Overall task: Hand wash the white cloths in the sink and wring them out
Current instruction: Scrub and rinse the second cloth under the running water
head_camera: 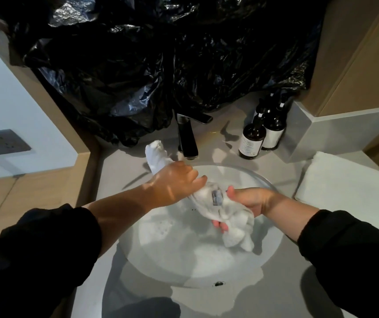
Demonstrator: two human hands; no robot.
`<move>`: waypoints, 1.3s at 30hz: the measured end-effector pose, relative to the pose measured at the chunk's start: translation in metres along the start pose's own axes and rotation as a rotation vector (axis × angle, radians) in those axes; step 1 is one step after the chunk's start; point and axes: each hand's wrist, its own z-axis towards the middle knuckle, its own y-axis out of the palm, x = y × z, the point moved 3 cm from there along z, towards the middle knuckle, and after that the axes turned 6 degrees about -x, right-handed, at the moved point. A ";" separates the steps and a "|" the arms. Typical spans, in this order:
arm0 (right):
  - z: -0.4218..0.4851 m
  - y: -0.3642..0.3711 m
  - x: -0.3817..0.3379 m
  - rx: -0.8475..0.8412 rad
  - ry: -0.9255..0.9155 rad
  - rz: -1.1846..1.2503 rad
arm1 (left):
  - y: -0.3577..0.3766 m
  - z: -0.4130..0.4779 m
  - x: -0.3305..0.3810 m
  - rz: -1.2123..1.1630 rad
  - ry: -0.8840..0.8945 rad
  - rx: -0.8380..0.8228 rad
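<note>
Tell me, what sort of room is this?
Probably a bathroom, perhaps a hotel's: a round sink set in a grey counter, a tap behind it, dark pump bottles and a folded towel to the right.

A bathroom vanity is shown: a round white sink [265,180] is set into a grey counter [218,143], with a dark tap [187,141] mounted behind it. Two dark pump bottles [251,141] and a folded white towel [344,184] are set out on the counter. The nook is framed by wood panelling [356,53], a wall socket [2,143] is fitted at the left, and the back wall is covered by black plastic sheeting [138,65].
</note>
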 end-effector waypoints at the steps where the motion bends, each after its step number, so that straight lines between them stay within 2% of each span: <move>1: 0.001 0.001 -0.002 0.060 0.039 -0.091 | 0.005 0.001 0.001 0.006 0.015 -0.053; 3: 0.002 0.004 -0.012 0.277 0.097 -0.338 | 0.008 0.006 0.005 -0.032 0.042 -0.272; 6: 0.006 0.002 -0.023 0.542 0.180 -0.688 | 0.011 0.016 0.008 -0.092 -0.049 -0.605; 9: 0.008 0.003 -0.027 0.696 0.316 -0.977 | 0.014 0.023 0.008 -0.183 -0.121 -0.676; 11: 0.008 0.008 -0.032 0.733 0.420 -1.211 | 0.019 0.027 0.006 -0.312 -0.158 -0.750; 15: 0.006 0.010 -0.046 0.810 0.393 -1.551 | 0.021 0.029 -0.008 -0.645 -0.302 -0.910; 18: 0.003 0.009 -0.053 0.839 0.317 -1.685 | 0.009 0.032 -0.015 -0.824 -0.327 -1.019; 22: -0.003 0.013 -0.052 0.857 0.265 -1.758 | 0.000 0.033 -0.006 -0.909 -0.352 -1.011; 25: -0.007 0.016 -0.043 0.822 0.292 -1.680 | 0.003 0.025 0.006 -0.969 -0.399 -0.976; 27: -0.007 0.017 -0.040 0.820 0.325 -1.638 | 0.000 0.020 0.015 -1.143 -0.396 -0.955; 29: -0.010 0.016 -0.042 0.826 0.343 -1.490 | -0.001 0.016 0.017 -1.244 -0.420 -0.866; 32: -0.024 0.012 -0.046 0.757 0.241 -1.131 | 0.000 0.012 0.012 -1.055 -0.465 -0.703; 34: -0.038 0.004 -0.042 0.740 0.002 -0.747 | -0.003 0.010 0.007 -0.921 -0.470 -0.629; 36: -0.048 -0.018 -0.018 0.816 -0.169 -0.130 | -0.011 0.009 0.002 -0.861 -0.488 -0.525; 37: -0.049 -0.028 -0.003 0.849 -0.207 0.102 | -0.015 0.009 0.000 -0.861 -0.505 -0.469; 39: -0.042 -0.035 0.029 0.883 -0.184 0.407 | -0.019 0.008 -0.004 -0.906 -0.529 -0.376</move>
